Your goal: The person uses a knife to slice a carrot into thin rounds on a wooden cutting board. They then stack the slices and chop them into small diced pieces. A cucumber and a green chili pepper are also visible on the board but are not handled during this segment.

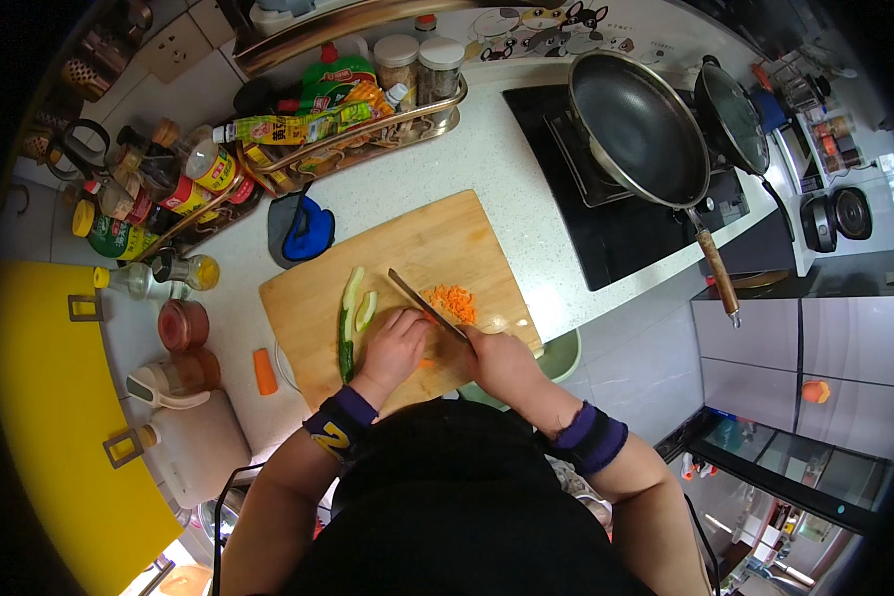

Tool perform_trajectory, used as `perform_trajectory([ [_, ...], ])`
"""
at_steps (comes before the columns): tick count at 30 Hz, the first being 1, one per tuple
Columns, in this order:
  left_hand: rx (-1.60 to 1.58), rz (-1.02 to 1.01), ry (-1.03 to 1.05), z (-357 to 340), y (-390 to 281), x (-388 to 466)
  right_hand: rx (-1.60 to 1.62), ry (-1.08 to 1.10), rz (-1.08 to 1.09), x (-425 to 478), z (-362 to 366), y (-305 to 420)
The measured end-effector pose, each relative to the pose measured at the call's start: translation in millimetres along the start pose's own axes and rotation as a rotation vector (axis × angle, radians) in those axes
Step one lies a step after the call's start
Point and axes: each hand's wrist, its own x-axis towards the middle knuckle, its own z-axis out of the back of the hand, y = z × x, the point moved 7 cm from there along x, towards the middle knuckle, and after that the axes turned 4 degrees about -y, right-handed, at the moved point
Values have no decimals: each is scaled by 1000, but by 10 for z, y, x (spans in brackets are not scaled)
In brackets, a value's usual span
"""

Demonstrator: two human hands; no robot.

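My right hand (500,363) grips a kitchen knife (423,302), its blade slanting up and left across the wooden cutting board (432,231). Close against that blade, my left hand (396,349) holds down a piece of carrot (427,318), mostly covered by the fingers. Finely diced carrot (454,302) lies in a small heap just beyond the knife. To the left of my left hand are a long strip of cucumber (347,320) and a shorter cucumber piece (367,311). A thick carrot chunk (265,371) rests on the counter beside the board.
A black stove (603,261) at the right bears a wok (633,127) with its wooden handle jutting past the counter edge. A green basin (564,356) sits below the board's right corner. Bottles (212,167) crowd the left rack; a blue mitt (309,231) lies behind the board.
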Motion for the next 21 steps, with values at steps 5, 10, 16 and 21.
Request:
perform_trajectory([
  [5,21,6,25,-20,13,-21,-90,68,-18,-63,-30,22],
  [10,74,-3,83,-95,66,-69,-146,145,-64,41,-153,80],
  [16,56,-31,48,-68,23,-49,-68,46,-29,174,-270,-52],
  [21,67,-37,18,20,-17,-45,42,-40,20,75,-82,-71],
])
